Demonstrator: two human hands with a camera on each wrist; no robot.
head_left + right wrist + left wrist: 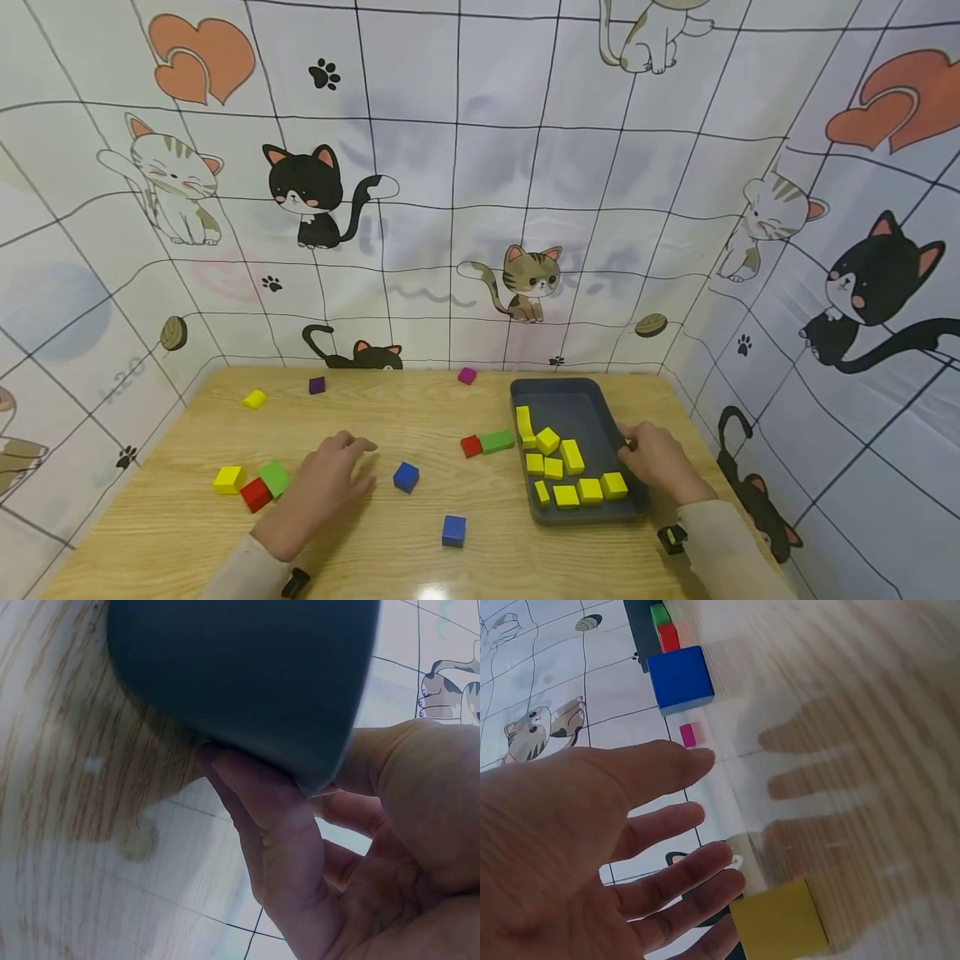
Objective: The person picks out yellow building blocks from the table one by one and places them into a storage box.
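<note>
My right hand (pixel 663 462) grips the right rim of a dark grey tray (pixel 562 404), thumb on the rim and fingers against its outer wall (pixel 240 675). Several yellow blocks (pixel 572 457) lie inside the tray, mostly along its left and near sides. Over the table my left hand (pixel 326 487) hovers with loosely extended fingers and holds nothing. A blue block (pixel 406 477) lies to its right, while a green block (pixel 274 479) and a red block (pixel 257 495) are at its left. In the left wrist view a yellow block (pixel 780 922) appears beside the lower fingertips; contact is unclear.
Another blue block (pixel 453 531) lies nearer me. A red block (pixel 471 447) and a green block (pixel 497 442) sit against the tray's left side. Farther back are yellow (pixel 255 399), purple (pixel 317 385) and magenta (pixel 467 376) blocks. Cat-print cloth walls (pixel 420 208) surround the table.
</note>
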